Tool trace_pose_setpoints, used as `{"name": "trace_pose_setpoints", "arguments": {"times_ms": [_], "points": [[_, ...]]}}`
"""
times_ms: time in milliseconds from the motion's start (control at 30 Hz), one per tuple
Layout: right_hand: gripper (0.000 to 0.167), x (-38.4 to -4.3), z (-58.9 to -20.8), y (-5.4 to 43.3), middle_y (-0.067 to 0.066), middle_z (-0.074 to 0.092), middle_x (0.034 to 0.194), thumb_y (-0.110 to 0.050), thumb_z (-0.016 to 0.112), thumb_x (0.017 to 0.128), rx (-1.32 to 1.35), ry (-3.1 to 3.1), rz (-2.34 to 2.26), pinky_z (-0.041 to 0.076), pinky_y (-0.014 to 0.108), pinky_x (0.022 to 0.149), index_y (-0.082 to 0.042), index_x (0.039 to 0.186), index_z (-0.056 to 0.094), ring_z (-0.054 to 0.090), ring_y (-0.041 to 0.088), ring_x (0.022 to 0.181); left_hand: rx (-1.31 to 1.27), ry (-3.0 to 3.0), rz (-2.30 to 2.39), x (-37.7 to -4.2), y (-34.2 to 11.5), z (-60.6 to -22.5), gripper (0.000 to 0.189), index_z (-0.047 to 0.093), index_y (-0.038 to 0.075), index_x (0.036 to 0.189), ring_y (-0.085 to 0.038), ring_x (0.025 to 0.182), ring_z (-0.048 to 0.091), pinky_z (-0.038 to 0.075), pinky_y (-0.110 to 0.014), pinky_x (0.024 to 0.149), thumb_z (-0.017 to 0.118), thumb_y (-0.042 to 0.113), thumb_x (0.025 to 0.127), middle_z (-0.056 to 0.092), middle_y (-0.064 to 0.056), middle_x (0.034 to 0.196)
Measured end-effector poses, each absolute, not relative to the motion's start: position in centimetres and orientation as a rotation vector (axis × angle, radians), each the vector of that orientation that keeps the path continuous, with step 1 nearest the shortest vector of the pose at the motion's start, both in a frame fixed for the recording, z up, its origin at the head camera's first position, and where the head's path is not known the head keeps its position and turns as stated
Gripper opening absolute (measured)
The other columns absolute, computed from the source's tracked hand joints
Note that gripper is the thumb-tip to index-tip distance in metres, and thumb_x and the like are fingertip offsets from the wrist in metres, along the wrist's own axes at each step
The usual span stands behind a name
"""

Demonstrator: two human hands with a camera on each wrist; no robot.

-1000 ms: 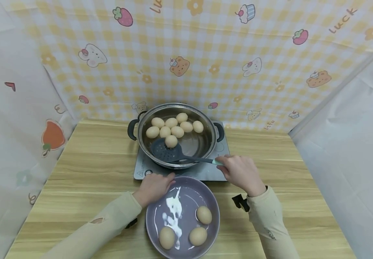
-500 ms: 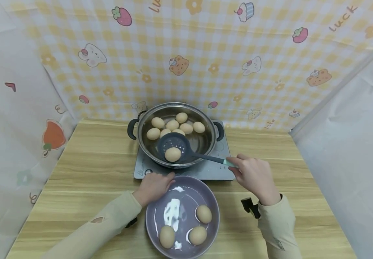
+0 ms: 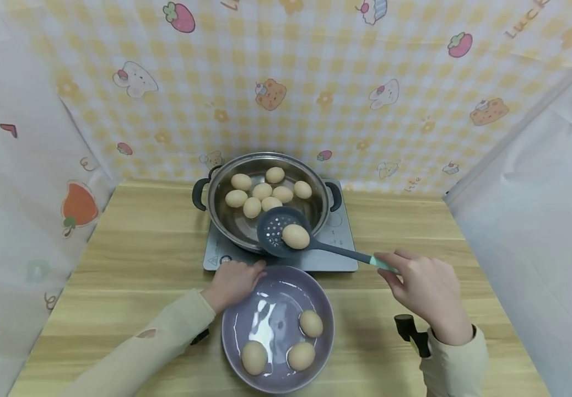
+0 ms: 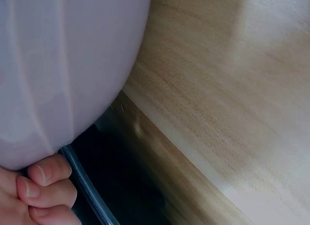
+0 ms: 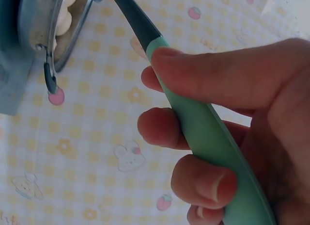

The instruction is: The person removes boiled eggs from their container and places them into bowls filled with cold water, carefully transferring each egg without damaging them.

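Note:
My right hand grips the green handle of a dark grey slotted skimmer. One egg lies in the skimmer's bowl, over the front right rim of the steel pot. Several more eggs sit inside the pot. My left hand holds the upper left rim of a purple plate; in the left wrist view its fingers are curled at the plate's edge. Three eggs lie on the plate, toward its front and right.
The pot stands on a flat grey induction cooker behind the plate. Its black side handles stick out left and right. A checked cloth hangs behind the wooden table, with white sheets at both sides.
The skimmer has risen out of the pot and moved right and toward me, carrying one egg. My right hand moved right and nearer. My left hand stays on the plate.

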State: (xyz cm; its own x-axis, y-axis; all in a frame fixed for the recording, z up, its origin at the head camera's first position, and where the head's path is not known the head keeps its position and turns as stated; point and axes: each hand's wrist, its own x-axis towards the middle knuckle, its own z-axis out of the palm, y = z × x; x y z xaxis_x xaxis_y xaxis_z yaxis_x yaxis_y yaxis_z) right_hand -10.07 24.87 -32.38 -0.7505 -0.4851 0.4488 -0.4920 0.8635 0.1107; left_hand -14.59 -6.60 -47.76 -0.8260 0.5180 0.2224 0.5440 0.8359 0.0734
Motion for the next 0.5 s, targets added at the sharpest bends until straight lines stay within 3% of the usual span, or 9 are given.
{"name": "trace_pose_setpoints", "arguments": {"times_ms": [300, 433, 500], "points": [[0.022, -8.1, -32.2, 26.3, -0.018, 0.049, 0.06, -0.021, 0.072, 0.064, 0.728, -2.566, 0.071, 0.013, 0.015, 0.036, -0.022, 0.085, 0.07, 0.016, -0.006, 0.041, -0.813, -2.806, -0.211, -14.9, -6.6, -47.7, 0.021, 0.052, 0.017, 0.079, -0.017, 0.035, 0.038, 0.028, -0.032, 0.034, 0.054, 0.035, 0.089, 0.034, 0.003, 0.042], [0.023, -7.3, -32.7, 26.9, -0.019, 0.053, 0.062, -0.022, 0.074, 0.061, 0.727, -2.624, 0.134, 0.015, 0.013, 0.037, -0.022, 0.084, 0.07, 0.021, -0.009, 0.043, -0.801, -2.888, -0.184, -14.8, -6.7, -47.6, 0.025, 0.05, 0.013, 0.07, -0.013, 0.037, 0.034, 0.029, -0.029, 0.034, 0.054, 0.028, 0.09, 0.034, 0.003, 0.043], [0.025, -6.8, -33.1, 27.1, -0.019, 0.054, 0.063, -0.021, 0.077, 0.059, 0.717, -2.656, 0.168, 0.015, 0.012, 0.038, -0.022, 0.082, 0.07, 0.023, -0.009, 0.044, -0.809, -2.917, -0.159, -14.8, -6.8, -47.5, 0.021, 0.054, 0.011, 0.072, -0.012, 0.038, 0.034, 0.031, -0.028, 0.035, 0.054, 0.024, 0.089, 0.035, 0.003, 0.043]]}}
